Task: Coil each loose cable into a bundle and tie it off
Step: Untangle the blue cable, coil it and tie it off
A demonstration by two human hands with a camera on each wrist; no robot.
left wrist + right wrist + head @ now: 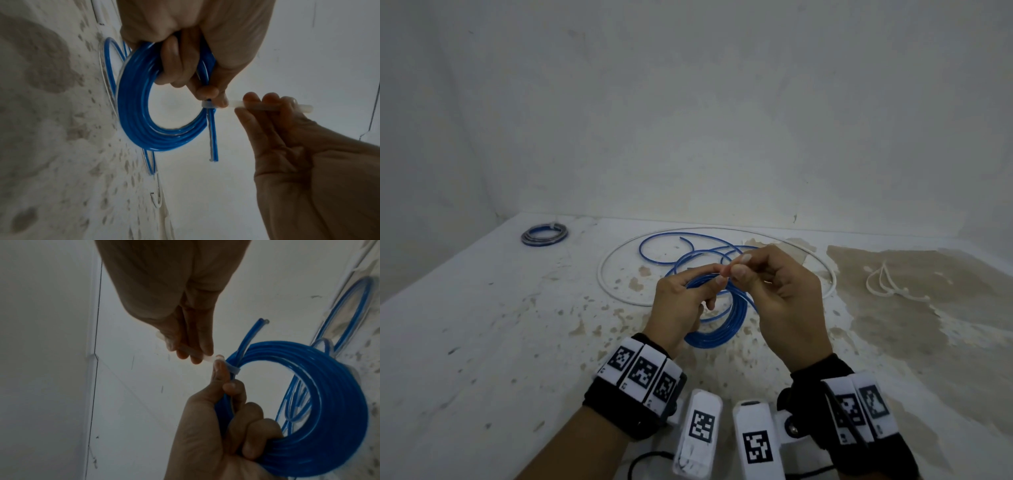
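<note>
Left hand point(681, 301) curls its fingers round the coiled blue cable point(717, 329), holding it up just above the stained surface point(482, 342). Right hand point(784, 298), close beside it, pinches the tail of a white zip tie point(267, 106) looped round the coil's strands.

Dim, flat, bluish light; soft focus, wide-angle bending at edges.

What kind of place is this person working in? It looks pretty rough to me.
Probably a bare utility room or unfinished workspace, not a tidy workshop. The white surface is stained and flaking, the plain wall is scuffed, and loose cables lie about: a white cable, spare ties, a finished bundle.
</note>
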